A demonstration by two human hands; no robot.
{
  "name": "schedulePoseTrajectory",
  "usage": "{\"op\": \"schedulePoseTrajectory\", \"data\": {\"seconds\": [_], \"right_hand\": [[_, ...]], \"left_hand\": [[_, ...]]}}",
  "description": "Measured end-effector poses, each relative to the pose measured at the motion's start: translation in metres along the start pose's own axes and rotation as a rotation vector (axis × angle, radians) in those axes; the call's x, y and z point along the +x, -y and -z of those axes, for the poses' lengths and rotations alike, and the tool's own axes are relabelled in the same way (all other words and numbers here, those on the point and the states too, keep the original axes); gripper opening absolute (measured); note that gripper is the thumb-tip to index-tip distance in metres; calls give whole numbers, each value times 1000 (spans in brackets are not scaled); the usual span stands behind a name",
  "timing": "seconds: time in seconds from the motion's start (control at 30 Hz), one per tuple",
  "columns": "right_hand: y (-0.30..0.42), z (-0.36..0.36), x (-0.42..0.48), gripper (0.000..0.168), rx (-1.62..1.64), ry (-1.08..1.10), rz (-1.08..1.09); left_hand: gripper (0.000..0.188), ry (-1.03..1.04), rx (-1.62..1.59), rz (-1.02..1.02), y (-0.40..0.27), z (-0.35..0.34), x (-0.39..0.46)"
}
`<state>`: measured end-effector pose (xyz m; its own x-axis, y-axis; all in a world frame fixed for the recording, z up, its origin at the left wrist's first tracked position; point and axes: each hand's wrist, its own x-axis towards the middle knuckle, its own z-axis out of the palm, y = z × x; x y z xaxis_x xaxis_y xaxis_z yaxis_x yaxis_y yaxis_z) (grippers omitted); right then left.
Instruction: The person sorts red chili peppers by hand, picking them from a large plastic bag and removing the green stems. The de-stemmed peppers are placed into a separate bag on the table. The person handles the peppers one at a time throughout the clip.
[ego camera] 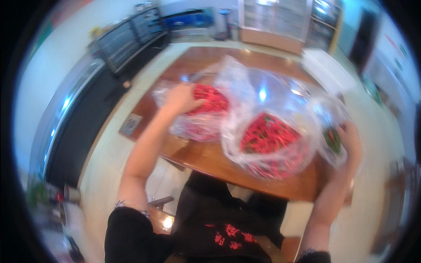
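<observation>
My left hand (182,98) is at the left plastic bag (200,128), over a pile of red chillies (212,100), with the thumb spread from the fingers. No item shows in its grip. In the middle, a larger clear plastic bag (279,162) stands open, full of red chillies (269,134) with green stems among them. My right hand (350,139) is at a small clear bag (337,159) on the right, its fingers beside green stems or pods (333,141) and a bit of red. Blur hides whether those fingers grip anything.
The bags rest on a brown wooden table (204,157). Behind them sits a shiny, transparent or metal surface (263,85). A white box (327,70) stands past the far right corner, a small card (132,124) lies at the left edge, and glass-fronted cabinets (276,19) line the back.
</observation>
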<state>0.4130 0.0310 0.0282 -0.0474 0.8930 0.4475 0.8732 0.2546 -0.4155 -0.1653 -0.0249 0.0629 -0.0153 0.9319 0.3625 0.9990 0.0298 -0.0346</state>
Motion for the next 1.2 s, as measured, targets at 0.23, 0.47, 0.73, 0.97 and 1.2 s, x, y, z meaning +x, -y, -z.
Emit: {"op": "schedulePoseTrajectory", "data": {"seconds": [0.23, 0.47, 0.73, 0.97, 1.2], "right_hand": [[-13, -32, 20, 17, 41, 181, -179], [-23, -25, 21, 22, 15, 121, -289], [10, -12, 26, 23, 4, -110, -266], [141, -14, -11, 11, 281, -404, 156], [176, -24, -33, 2, 291, -405, 433]], "left_hand": [[40, -127, -64, -116, 26, -11, 4], [19, -242, -173, -179, 9, 10, 18], [15, 102, -586, -497, -142, 2, -24], [26, -1, -357, -360, -165, -62, -9], [22, 118, -268, -366, -150, -55, -10]]}}
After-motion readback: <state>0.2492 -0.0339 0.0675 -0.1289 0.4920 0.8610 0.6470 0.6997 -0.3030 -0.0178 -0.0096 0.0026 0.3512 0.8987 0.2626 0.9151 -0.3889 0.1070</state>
